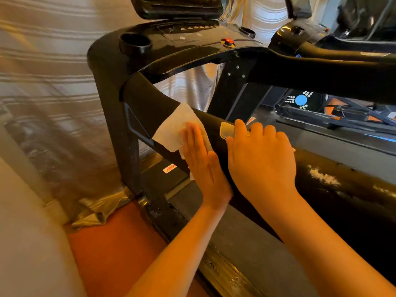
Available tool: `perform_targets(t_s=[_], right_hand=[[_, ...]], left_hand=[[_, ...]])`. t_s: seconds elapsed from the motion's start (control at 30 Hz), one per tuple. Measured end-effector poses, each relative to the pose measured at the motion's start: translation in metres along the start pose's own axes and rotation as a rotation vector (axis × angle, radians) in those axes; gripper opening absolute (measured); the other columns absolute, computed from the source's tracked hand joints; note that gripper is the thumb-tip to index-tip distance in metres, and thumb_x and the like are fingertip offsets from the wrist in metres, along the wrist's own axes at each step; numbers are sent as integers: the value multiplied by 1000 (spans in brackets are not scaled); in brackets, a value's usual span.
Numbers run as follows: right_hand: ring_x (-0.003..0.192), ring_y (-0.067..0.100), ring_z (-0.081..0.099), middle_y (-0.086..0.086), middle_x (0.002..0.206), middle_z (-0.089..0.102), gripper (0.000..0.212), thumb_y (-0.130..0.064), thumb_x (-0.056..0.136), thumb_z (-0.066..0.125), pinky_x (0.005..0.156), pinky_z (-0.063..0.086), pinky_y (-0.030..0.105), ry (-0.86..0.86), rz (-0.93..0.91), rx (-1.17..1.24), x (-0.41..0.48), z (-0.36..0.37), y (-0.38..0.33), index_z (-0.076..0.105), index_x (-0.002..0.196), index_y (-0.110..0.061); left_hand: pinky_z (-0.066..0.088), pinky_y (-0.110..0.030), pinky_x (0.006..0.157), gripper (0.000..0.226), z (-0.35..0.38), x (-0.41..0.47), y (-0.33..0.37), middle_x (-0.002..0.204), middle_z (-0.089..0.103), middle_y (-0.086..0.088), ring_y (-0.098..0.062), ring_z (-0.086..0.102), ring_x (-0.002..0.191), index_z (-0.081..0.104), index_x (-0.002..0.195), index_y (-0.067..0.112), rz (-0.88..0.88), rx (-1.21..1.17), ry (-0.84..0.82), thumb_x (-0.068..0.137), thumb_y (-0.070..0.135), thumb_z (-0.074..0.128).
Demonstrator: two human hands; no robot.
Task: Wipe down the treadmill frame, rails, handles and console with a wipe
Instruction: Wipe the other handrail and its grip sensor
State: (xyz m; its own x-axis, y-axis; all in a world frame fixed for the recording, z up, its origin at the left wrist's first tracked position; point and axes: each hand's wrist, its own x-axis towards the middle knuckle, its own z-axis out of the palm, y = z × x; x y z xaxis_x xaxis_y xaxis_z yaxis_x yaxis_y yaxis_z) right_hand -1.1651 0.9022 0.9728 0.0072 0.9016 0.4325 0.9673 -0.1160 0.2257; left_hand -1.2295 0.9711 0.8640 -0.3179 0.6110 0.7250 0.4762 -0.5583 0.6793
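The step in hand is the rails: the left hand [201, 166] lies flat, its straight fingers [192, 138] pressing a white wipe [177, 127] against the outer side of the sloping black handrail [150, 99]; the right hand [261, 159] sits just beside it, fingers [255, 129] curled over the top of the same rail and partly covering a pale, rounded metal sensor pad [225, 130].

The wipe looks thin, soft and creased, 1 corner folded up ahead of the fingertips; the rail is smooth, glossy and broad. Behind the right wrist it carries a chalky white smear [323, 175], so that stretch probably needs a pass next; that calls for sliding the flat palm back along the rail with steady pressure, the other hand shifting clear.

Well above the fingers, the shiny black console [171, 48], with its round cup holder [135, 42] and red button [228, 41], seems not yet wiped.
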Motion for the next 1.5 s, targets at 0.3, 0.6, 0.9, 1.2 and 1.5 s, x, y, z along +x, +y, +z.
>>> perform_targets(t_s=[0.3,0.6,0.9,1.2,1.5], right_hand=[[119,31,49,16,136,46,55,-43,102,16,93,41,36,-29,-125,91,0,-6,9,18,148,-11],[112,29,52,14,126,51,50,-42,104,22,83,39,33,-42,-114,75,2,-4,7,29,141,-9],[117,30,50,15,132,49,50,-41,104,24,92,41,36,-41,-72,126,1,-7,2,27,143,-11],[122,28,47,11,137,47,57,-49,102,28,96,38,36,-71,-104,185,6,-8,9,23,148,-17],[135,28,35,9,153,30,77,-58,96,38,106,35,41,-242,-240,154,-6,-29,35,8,153,-16]], left_hand=[[9,-44,121,69,-1,-50,26,162,10,-10,-26,8,149,16,151,-1,36,-13,-76,97,20,54],[16,-31,118,67,-3,8,17,156,28,-9,-22,18,147,37,144,4,99,-35,81,100,53,21],[-1,-17,117,67,1,13,-11,162,5,-4,-12,0,150,9,154,6,-79,-150,91,102,48,17],[-8,-20,118,83,21,-47,23,161,-3,-16,-19,-8,149,2,149,-8,-174,-22,69,92,3,62],[-7,-22,119,73,10,-36,33,162,-10,2,-5,-12,147,-6,153,15,-257,-187,66,99,57,20]])
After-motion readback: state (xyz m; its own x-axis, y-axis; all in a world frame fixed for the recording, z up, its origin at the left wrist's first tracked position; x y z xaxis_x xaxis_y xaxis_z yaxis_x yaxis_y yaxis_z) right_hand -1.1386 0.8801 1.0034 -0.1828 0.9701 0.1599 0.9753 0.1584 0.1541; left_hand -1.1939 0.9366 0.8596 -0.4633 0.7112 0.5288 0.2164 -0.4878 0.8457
